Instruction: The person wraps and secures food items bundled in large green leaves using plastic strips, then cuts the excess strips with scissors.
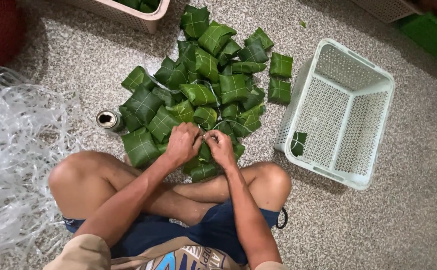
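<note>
Speckled stone floor [378, 225] filled the head view, person sat cross-legged on it. Left hand [182, 144] and right hand [220, 146] met over one leaf-wrapped parcel [204, 151] at the near edge of the parcel pile [213, 75], both pinching a thin tie around it (tie barely visible). White plastic basket [348, 110] lay tipped beside the pile, one parcel inside. Small can [107, 119] stood just left; clear strip tangle [13, 150] further left.
</note>
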